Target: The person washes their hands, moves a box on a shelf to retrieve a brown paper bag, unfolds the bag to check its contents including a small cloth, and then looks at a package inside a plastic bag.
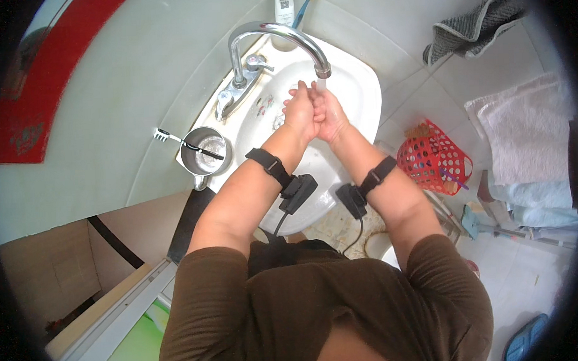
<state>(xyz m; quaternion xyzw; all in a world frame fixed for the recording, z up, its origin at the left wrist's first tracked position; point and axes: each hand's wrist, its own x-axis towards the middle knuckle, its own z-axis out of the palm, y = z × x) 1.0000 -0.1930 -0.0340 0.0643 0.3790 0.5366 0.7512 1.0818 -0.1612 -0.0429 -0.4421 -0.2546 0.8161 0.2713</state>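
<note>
Over a white washbasin [364, 101], my left hand [301, 111] and my right hand [330, 115] are pressed together under a curved chrome faucet [278, 29]. Water seems to run from its spout onto the right hand. The hands overlap, with fingers partly bent and some of them spread apart; part of each palm is hidden. Neither hand shows any object in it. To the left, on the basin's corner, stands a metal mug [216, 141] with a black-and-white toothbrush [173, 137] lying across its rim.
Black straps with small boxes [300, 193] and cables circle both forearms. A white bottle [284, 7] stands behind the basin. On the right are a red perforated basket [428, 160], a hanging dark cloth [471, 31] and white towels [523, 131]. A blue slipper [525, 339] lies on the floor.
</note>
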